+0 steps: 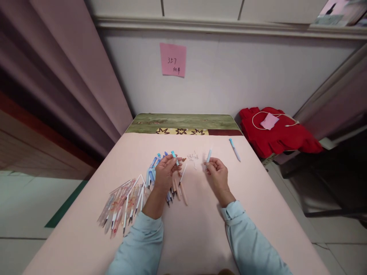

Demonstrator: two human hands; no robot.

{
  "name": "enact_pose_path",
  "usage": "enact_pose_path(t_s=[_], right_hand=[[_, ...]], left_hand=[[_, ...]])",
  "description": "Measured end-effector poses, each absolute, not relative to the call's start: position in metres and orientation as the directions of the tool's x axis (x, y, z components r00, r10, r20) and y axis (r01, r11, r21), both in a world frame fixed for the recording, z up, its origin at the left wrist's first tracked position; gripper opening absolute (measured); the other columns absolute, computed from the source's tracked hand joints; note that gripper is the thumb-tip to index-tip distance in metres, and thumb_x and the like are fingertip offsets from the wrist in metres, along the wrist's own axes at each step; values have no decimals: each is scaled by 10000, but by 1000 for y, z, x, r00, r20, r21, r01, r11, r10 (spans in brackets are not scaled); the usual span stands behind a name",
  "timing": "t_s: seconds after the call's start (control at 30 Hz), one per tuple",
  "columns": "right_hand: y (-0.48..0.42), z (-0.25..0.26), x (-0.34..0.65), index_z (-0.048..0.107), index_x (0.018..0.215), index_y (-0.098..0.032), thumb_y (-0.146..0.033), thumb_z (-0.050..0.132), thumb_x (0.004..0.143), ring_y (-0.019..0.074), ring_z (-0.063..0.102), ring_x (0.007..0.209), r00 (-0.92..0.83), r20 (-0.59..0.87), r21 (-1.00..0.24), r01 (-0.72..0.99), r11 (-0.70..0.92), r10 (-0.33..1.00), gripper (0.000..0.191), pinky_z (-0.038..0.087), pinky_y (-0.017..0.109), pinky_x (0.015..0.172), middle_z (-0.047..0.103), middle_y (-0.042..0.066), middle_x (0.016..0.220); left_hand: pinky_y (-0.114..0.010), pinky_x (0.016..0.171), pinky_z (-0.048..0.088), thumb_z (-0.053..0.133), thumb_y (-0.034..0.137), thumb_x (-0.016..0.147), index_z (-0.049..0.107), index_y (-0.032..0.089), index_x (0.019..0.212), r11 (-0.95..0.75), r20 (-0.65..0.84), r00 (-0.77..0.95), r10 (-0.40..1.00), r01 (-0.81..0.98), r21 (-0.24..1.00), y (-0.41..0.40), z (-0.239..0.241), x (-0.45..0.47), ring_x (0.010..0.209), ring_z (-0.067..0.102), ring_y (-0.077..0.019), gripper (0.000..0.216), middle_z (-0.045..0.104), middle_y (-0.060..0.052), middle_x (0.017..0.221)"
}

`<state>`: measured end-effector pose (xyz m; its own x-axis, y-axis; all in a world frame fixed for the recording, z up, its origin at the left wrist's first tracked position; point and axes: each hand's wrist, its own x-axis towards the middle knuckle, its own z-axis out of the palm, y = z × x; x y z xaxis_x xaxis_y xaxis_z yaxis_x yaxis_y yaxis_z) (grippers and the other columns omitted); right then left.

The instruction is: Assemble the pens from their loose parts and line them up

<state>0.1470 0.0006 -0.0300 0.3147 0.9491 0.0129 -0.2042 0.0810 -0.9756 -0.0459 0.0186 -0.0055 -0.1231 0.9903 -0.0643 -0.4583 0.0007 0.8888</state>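
Between the fingers of my left hand (165, 170) is a turquoise upper part of a pen (174, 157), held tilted above the pile. My right hand (218, 173) pinches a pale blue pen barrel (209, 156), upright with its thin tip end pointing away from me. The two pieces are apart. Below and around my left hand lie several blue pens (151, 175) and peach pens (183, 194), partly hidden by the hand. Small whitish bits (193, 156) are scattered on the table between my hands. One whole blue pen (235, 150) lies alone at the far right.
A spread of clear and reddish pen parts with white refills (119, 206) covers the left of the pink table (197, 236). Red cloth (275, 133) with a white cable sits beyond the right edge. A pink note (172, 60) is on the wall behind.
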Motion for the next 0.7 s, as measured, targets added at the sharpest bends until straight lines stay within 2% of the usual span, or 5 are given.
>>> enact_pose_path(t_s=[0.1,0.23,0.3,0.53,0.7], right_hand=[[-1,-30,148,609,907,-179,-344,700,755,114,543,579,313,18,-979,-189,81,950,242,441,238,558,653,4,729],[-2,-36,142,606,873,-179,-355,692,765,112,531,555,283,15,-977,-199,74,959,223,420,234,537,658,3,708],[-1,-39,140,607,872,-179,-358,691,766,108,523,543,265,17,-973,-217,77,964,224,412,231,528,656,-1,698],[-1,-44,138,617,879,-176,-367,687,776,109,520,529,253,28,-975,-205,82,967,229,408,236,527,670,8,703],[-4,-43,136,614,863,-186,-338,709,760,100,504,508,136,-4,-969,-245,29,991,207,385,219,504,643,-19,650]], left_hand=[[-217,512,468,788,339,703,639,133,979,-1,-50,-115,992,-409,912,17,-6,-45,564,615,-106,375,745,-90,873],[-218,496,463,764,334,729,542,165,1270,-32,-1,-91,996,-362,931,16,-5,-44,505,567,-90,609,753,-78,881],[-225,496,473,748,334,745,502,166,1334,-38,17,-64,998,-339,940,15,-5,-44,511,568,-98,660,750,-72,867],[-229,519,489,729,335,760,553,163,1255,-30,24,-23,999,-325,945,14,-8,-44,494,554,-88,553,729,-40,802],[-216,510,478,734,351,755,517,168,1310,-20,12,-26,1000,-347,938,14,-8,-44,566,609,-114,624,737,-62,853]])
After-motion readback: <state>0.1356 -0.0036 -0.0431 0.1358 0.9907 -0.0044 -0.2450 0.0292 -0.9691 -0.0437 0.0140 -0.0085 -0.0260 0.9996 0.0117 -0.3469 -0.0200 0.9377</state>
